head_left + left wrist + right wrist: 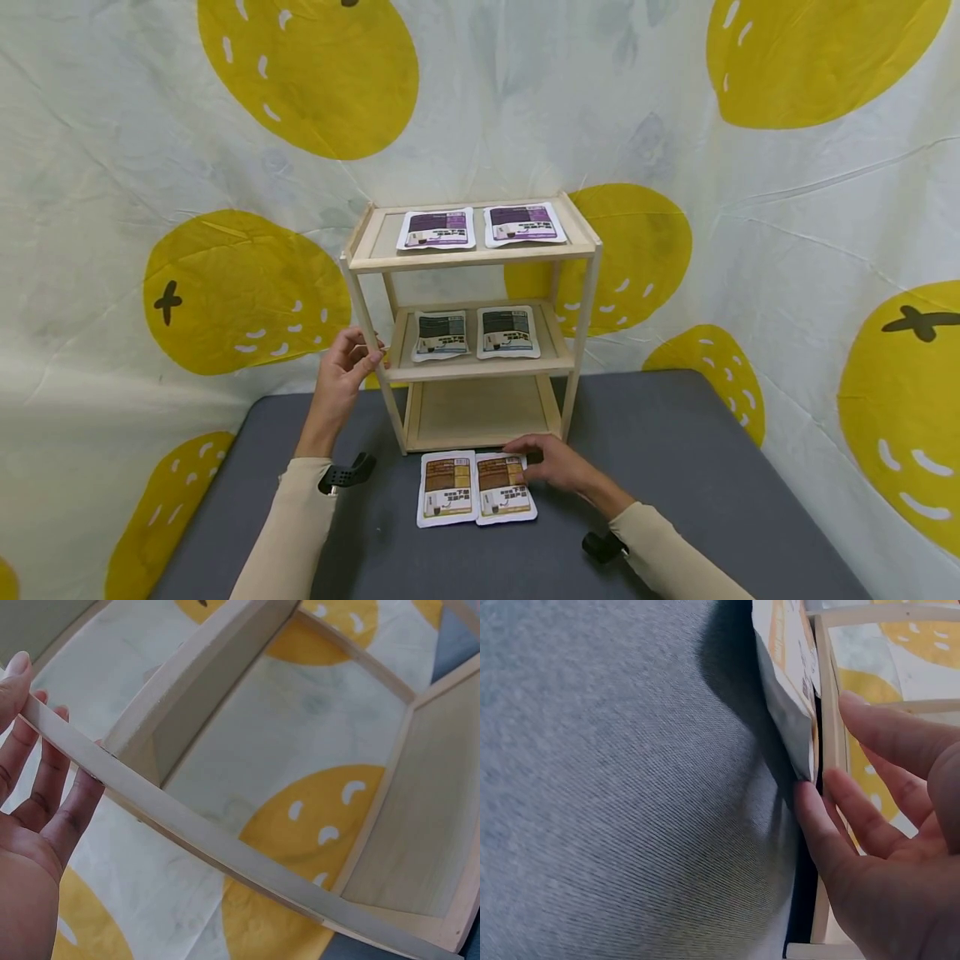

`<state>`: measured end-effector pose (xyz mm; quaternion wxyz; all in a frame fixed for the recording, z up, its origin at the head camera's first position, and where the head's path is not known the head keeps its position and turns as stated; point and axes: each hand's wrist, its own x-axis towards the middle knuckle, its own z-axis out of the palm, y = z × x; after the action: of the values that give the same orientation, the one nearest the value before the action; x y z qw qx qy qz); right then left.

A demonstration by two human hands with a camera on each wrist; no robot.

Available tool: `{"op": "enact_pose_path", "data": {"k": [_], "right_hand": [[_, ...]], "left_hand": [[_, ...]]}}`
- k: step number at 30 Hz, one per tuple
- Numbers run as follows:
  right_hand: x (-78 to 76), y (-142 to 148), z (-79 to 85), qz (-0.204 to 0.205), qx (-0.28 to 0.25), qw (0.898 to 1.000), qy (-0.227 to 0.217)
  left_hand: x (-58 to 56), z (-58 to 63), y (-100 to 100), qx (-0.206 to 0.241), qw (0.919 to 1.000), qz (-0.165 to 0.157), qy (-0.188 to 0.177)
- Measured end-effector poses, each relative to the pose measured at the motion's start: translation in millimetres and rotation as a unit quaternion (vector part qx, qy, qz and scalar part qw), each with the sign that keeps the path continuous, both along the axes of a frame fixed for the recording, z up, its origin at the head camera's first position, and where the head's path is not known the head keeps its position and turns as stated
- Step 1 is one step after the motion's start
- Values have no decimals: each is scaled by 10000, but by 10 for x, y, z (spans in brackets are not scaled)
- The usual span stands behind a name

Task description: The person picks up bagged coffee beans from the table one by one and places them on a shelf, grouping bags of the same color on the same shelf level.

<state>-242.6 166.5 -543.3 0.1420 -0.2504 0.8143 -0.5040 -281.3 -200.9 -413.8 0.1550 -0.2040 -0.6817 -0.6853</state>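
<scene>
A light wooden three-tier shelf stands upright on the table. My left hand holds its left front post, thumb on one side and fingers on the other, near the middle tier. In front of the shelf, two brown-and-white packets lie side by side: a left packet and a right packet. At the right packet's edge is my right hand, its fingers loosely spread. The right wrist view shows one fingertip touching a corner of that packet, the thumb standing away from it.
Two purple packets lie on the top tier. On the middle tier are two dark-labelled packets. The bottom tier is a bare wooden panel. Behind the grey table hangs a cloth with yellow fruit prints.
</scene>
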Motion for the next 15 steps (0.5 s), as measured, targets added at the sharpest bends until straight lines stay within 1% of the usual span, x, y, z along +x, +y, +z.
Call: {"op": "enact_pose_path", "data": {"k": [4,8,12,15], "right_hand": [[34,-26,-32,-181,258,9994,113],[87,-56,-32,-232,495,9978,380],[122,-89,-7,-238,583,9966,540],[140,-110,4,-248,608,9963,553]], "left_hand": [[7,7,0,-61,10000,38,-40],[10,17,3,-36,10000,21,-69],[12,13,1,-18,10000,-24,-30],[8,8,-2,-21,10000,-53,6]]}}
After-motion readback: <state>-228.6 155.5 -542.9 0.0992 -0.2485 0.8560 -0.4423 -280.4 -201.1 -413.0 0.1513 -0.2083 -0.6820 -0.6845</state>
